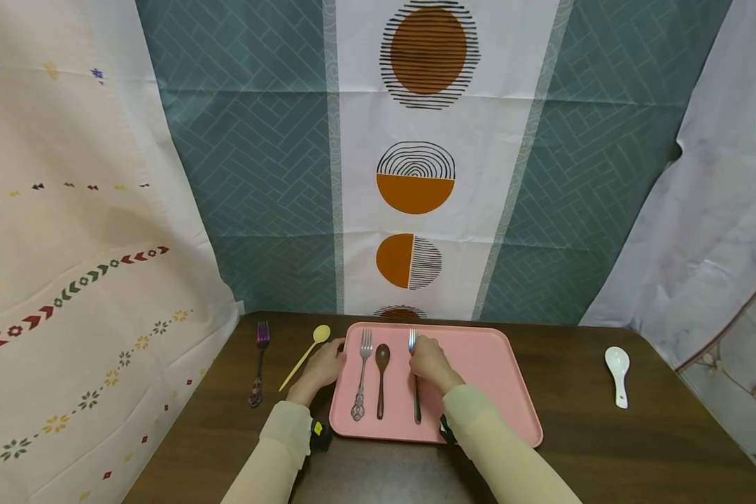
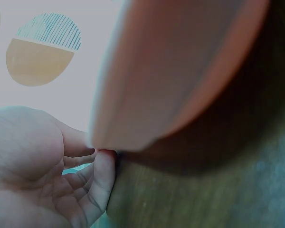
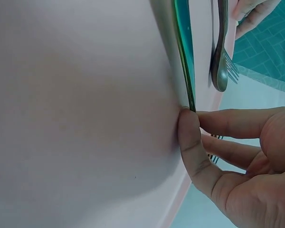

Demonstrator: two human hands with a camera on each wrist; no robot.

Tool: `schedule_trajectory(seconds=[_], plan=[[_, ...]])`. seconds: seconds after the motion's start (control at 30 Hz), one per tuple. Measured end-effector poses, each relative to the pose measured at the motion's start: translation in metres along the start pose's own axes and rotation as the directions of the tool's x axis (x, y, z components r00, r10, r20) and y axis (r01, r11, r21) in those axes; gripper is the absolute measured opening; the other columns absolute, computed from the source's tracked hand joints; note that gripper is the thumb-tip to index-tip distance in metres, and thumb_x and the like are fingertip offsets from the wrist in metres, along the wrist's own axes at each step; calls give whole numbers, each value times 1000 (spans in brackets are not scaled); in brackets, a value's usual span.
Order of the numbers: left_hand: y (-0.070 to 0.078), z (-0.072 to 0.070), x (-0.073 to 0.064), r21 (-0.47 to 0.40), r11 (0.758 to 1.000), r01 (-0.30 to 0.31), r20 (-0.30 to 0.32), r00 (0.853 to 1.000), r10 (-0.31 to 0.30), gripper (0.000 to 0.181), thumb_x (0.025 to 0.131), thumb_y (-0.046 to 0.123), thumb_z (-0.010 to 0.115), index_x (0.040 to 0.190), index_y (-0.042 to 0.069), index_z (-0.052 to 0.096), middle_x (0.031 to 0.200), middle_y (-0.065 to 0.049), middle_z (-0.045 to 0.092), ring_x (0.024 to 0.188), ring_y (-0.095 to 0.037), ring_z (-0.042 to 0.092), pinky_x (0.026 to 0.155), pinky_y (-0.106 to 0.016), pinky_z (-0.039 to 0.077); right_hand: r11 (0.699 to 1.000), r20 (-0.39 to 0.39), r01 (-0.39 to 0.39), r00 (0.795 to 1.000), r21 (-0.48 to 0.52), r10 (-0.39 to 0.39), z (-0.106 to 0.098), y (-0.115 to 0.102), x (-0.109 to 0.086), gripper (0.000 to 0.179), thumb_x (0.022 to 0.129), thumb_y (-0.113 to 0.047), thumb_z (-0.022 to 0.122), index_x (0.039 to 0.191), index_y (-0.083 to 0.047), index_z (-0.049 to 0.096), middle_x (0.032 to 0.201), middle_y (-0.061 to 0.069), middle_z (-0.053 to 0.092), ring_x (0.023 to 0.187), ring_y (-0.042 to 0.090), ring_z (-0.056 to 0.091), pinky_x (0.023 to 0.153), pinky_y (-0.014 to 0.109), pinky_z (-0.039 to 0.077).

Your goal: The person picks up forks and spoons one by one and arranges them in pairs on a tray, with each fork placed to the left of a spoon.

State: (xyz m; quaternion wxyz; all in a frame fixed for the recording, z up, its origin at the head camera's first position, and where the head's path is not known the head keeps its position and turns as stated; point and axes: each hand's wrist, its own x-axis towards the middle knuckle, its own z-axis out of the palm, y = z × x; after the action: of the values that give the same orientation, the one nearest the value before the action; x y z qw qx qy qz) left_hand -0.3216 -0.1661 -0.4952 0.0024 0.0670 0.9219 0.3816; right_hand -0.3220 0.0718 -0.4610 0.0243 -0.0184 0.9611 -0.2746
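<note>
A pink tray (image 1: 485, 378) lies on the dark wooden table. At the tray's left edge my left hand (image 1: 325, 364) pinches the rim, as the left wrist view shows with the fingertips (image 2: 104, 164) at the edge. My right hand (image 1: 431, 360) pinches a metal fork (image 1: 417, 402) by its neck, over the tray; its tines point away from me. The right wrist view shows the thumb and a finger around the fork's handle (image 3: 185, 42). To its left on the tray lie a brown wooden spoon (image 1: 381, 378) and a silver fork with an ornate handle (image 1: 362, 378).
Left of the tray are a yellow spoon (image 1: 305, 357) and a dark fork with purple tines (image 1: 260, 364). A white spoon (image 1: 618, 374) lies at the far right of the table (image 1: 579, 392). A patterned curtain (image 1: 277, 175) hangs behind the table's back edge.
</note>
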Motion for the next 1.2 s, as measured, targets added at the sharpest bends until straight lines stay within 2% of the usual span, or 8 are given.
schedule_trajectory(seconds=[0.3,0.97,1.2], plan=[[-2,1,1,-5,1000,5,3,1000,-5,44,109,12,46,149,-7,49,148,-27,53,138,-46,49,111,-62,40,998,-13,8,1000,66,-7,3,1,-1,27,88,11,61,68,-6,55,71,12,60,59,21,63,48,25,50],[0,0,0,-6,1000,0,-3,1000,0,43,109,11,47,147,-7,50,146,-28,55,136,-46,51,110,-61,41,997,-5,19,1000,71,-18,2,0,-3,20,88,11,62,73,-1,66,80,15,62,66,23,62,52,26,51],[0,0,0,-8,1000,0,-1,1000,0,43,108,11,47,147,-7,50,146,-27,55,136,-45,52,111,-61,42,995,17,20,1000,102,-22,5,2,-2,24,86,14,59,72,-4,56,82,15,62,57,20,61,46,26,49]])
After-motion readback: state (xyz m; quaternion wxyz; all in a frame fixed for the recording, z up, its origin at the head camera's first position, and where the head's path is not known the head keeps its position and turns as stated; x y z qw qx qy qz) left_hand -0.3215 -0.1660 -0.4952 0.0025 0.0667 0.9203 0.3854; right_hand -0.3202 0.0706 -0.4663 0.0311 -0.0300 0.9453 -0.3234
